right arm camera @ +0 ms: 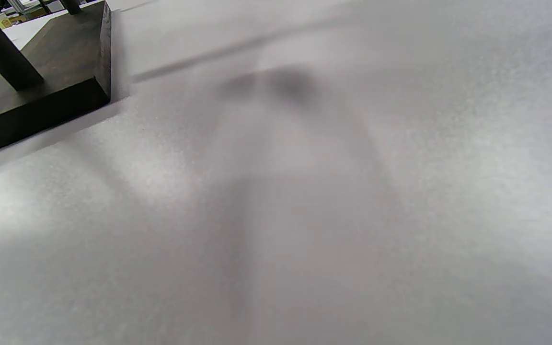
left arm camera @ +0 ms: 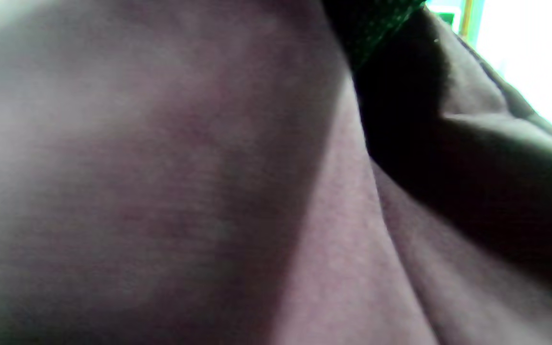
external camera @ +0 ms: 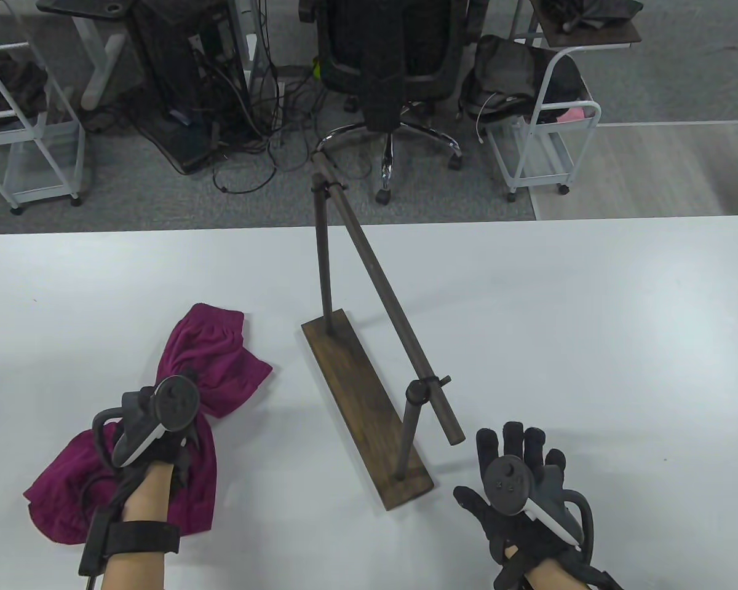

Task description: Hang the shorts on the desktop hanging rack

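Note:
Magenta shorts point(external camera: 218, 362) lie crumpled on the white table point(external camera: 590, 319) at the left. My left hand point(external camera: 175, 430) grips them at their bunched middle; its fingers are hidden under the tracker. The left wrist view is filled with the shorts' fabric point(left arm camera: 161, 167), with a dark glove part point(left arm camera: 376, 28) at the top. The wooden rack stands mid-table on a flat base point(external camera: 363, 405), its bare bar point(external camera: 381, 276) running between two posts. My right hand point(external camera: 504, 461) lies flat and open on the table, just right of the base's near end. The base corner point(right arm camera: 65, 57) shows in the right wrist view.
Beyond the table's far edge are an office chair point(external camera: 400, 67), wire carts point(external camera: 541, 129) and cables on the floor. The bar's near end point(external camera: 454, 433) sticks out past its post, close to my right fingertips.

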`<action>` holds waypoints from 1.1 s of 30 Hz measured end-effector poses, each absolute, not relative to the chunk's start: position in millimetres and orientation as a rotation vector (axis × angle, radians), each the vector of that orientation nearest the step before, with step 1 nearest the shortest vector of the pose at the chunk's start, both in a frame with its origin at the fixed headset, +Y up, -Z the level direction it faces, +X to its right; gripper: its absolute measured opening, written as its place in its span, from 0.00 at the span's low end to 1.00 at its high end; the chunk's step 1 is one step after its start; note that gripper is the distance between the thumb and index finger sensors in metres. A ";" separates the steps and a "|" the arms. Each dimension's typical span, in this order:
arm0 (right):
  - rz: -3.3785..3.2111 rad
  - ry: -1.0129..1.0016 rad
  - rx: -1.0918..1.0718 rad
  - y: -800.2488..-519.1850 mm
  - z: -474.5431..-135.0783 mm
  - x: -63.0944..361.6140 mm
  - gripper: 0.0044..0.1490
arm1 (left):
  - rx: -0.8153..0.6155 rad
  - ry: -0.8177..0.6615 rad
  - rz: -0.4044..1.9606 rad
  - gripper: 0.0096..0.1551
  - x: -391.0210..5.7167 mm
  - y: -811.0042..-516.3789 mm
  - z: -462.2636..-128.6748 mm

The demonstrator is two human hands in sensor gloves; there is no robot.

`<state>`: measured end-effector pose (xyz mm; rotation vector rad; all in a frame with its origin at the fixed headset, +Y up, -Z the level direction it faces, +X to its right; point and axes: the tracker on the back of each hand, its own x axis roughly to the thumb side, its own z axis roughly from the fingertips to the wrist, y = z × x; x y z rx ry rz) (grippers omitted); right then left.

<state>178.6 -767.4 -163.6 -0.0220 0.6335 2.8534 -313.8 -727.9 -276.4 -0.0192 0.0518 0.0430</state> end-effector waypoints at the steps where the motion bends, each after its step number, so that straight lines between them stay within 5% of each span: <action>1: 2.854 0.634 -0.024 -767.2 -163.5 178.5 0.54 | -0.007 0.052 0.045 0.24 -312.4 -724.3 -275.4; 33: 2.862 0.584 0.007 -765.3 -161.3 178.4 0.55 | 0.505 0.061 0.164 0.24 -251.9 -630.8 -242.6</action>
